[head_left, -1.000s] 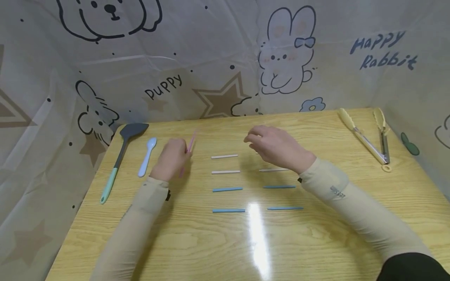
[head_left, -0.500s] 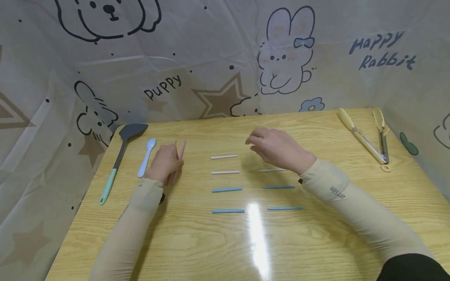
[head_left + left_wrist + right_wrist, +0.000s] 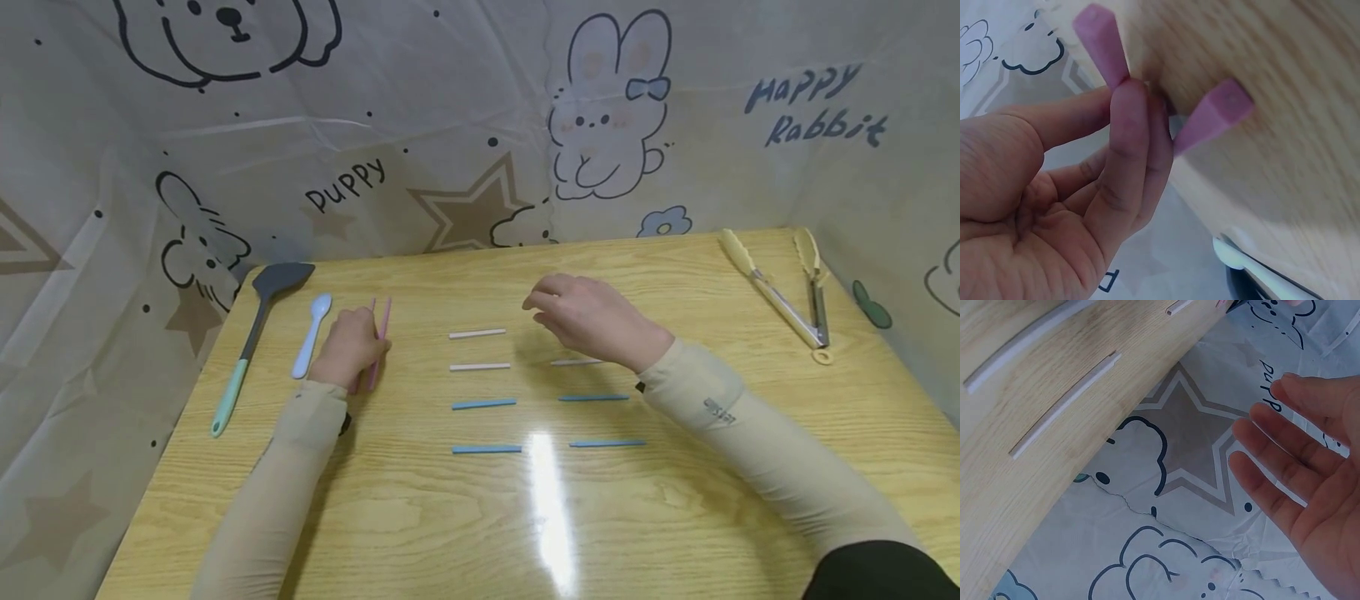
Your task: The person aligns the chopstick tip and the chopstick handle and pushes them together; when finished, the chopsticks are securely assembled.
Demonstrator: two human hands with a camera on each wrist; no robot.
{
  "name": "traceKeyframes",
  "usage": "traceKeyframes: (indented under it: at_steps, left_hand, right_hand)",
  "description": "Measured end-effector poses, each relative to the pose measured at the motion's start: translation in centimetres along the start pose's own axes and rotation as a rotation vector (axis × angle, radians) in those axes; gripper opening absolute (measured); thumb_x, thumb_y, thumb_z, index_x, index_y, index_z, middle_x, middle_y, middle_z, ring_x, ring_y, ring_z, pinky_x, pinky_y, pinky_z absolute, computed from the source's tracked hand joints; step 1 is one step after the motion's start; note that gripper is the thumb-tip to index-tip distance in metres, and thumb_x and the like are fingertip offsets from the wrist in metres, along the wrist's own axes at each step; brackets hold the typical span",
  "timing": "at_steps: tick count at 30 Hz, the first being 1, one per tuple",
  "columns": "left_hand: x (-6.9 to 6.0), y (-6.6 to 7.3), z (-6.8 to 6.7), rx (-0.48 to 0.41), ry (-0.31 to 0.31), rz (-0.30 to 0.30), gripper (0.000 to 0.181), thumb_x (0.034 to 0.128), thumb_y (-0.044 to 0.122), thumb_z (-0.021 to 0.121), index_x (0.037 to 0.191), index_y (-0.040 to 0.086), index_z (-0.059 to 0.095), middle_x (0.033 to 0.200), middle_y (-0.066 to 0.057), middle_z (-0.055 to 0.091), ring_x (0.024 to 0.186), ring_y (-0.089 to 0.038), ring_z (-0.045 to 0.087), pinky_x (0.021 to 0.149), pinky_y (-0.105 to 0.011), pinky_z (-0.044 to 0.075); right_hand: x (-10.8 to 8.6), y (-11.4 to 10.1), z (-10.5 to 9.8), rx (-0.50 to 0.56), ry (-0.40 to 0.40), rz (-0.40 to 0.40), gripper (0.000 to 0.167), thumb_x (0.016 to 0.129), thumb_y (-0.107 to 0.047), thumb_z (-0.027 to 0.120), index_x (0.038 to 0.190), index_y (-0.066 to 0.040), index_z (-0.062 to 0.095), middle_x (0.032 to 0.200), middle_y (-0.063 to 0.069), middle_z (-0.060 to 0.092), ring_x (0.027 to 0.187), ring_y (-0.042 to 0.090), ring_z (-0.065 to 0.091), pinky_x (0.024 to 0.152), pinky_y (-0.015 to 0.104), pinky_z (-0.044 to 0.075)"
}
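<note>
A printed sheet (image 3: 450, 83) with cartoon animals, stars and lettering encloses the work area at the back and sides. The wood-grain surface (image 3: 420, 517) extends in front of the sheet, with a bright reflection near its centre. Two beige sleeves (image 3: 757, 450) cover the person's forearms. A spatula (image 3: 252, 354) with a dark blade and a mint-green handle lies at the left side, blade toward the sheet. Tongs (image 3: 780, 304) with cream tips lie at the far right, arms spread, ring end toward the person. The right hand (image 3: 588, 317) is open above the surface, fingers relaxed and slightly bent. The left hand (image 3: 348, 346) is closed in a pinch grip, left of centre. A light-blue spoon (image 3: 311, 337) lies between the spatula and the left hand, bowl toward the sheet. The first pink stick (image 3: 1100, 44) is gripped between the thumb and fingers of the left hand. The second pink stick (image 3: 1216, 112) extends from behind the same fingers; contact with them cannot be determined. Four blue sticks (image 3: 486, 450) lie near the centre in two rows of two. Three white sticks (image 3: 480, 367) show beyond the blue sticks, one partly hidden by the right hand
</note>
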State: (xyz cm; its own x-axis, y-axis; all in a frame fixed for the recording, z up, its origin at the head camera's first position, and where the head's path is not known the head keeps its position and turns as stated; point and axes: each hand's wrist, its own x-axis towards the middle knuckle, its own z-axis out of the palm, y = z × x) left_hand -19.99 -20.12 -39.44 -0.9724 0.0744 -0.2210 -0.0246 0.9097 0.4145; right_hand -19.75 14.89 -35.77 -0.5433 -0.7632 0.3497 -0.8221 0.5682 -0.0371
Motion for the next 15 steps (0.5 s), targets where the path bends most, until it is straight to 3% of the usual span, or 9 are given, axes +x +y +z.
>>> traceKeyframes:
  at_steps: [15]
  left_hand:
    - [-0.06, 0.35, -0.32, 0.043, 0.013, 0.020, 0.025, 0.0892, 0.009, 0.072, 0.069, -0.003, 0.066, 0.061, -0.011, 0.060, 0.048, -0.016, 0.054, 0.045, -0.024, 0.044]
  right_hand:
    - [-0.08, -0.01, -0.36, 0.002, -0.006, 0.012, 0.019, 0.091, -0.008, 0.072, 0.110, -0.005, 0.071, 0.107, 0.010, 0.067, 0.093, 0.026, 0.066, 0.079, 0.038, 0.056]
